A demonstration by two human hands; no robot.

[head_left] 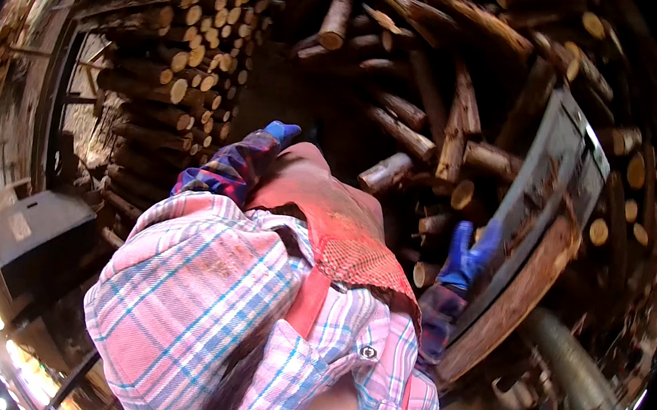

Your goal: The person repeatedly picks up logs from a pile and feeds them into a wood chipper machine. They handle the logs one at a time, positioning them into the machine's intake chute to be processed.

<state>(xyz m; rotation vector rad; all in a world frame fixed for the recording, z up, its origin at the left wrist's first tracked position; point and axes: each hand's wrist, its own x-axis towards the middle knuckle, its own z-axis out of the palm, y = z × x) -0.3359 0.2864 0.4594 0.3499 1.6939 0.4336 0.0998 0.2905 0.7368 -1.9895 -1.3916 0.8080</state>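
Note:
My left hand (281, 132), in a blue glove, is beside the red apron (322, 192) over my lap. Its visible fingers look stretched out, with nothing seen in them; part of the hand is hidden. My right hand (467, 256), also blue-gloved, is slightly blurred. Thumb and fingers stand apart, and it holds nothing. It is at the inner edge of a long grey metal trough (537, 167), which has bits of bark on it; whether they touch I cannot tell. Along the trough's near side lies a split, reddish-brown log (514, 305).
Cut logs are stacked with their ends out (190, 70) at the left. A loose heap of logs (408, 133) lies ahead and to the right. A grey metal box (38, 226) stands at the far left, and a thick pale pipe-like cylinder (575, 371) lies at the lower right.

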